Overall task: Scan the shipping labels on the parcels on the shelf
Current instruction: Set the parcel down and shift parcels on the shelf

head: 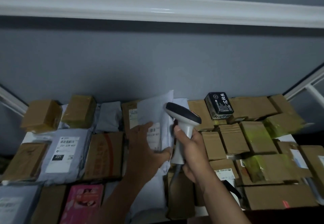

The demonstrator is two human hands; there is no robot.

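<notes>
Grey wall [157, 62] behind shelf [287, 138] crowded with parcels.

Brown cartons [233, 141], black box [219, 105], pink packet [82, 204] all around; left hand [147, 146] gripping white mailer [156, 118] tilted up, label [154, 138] showing; right hand [191, 152] fingers [178, 129] wrapped round scanner [184, 118] just beside.

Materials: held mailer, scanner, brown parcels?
Held mailer: likely thin pale-grey plastic film; it creases softly. Scanner: hard plastic, light-grey handle, dark glossy head. Brown parcels: matte corrugated cardboard, some apparently wrapped in shiny yellowish tape.
</notes>
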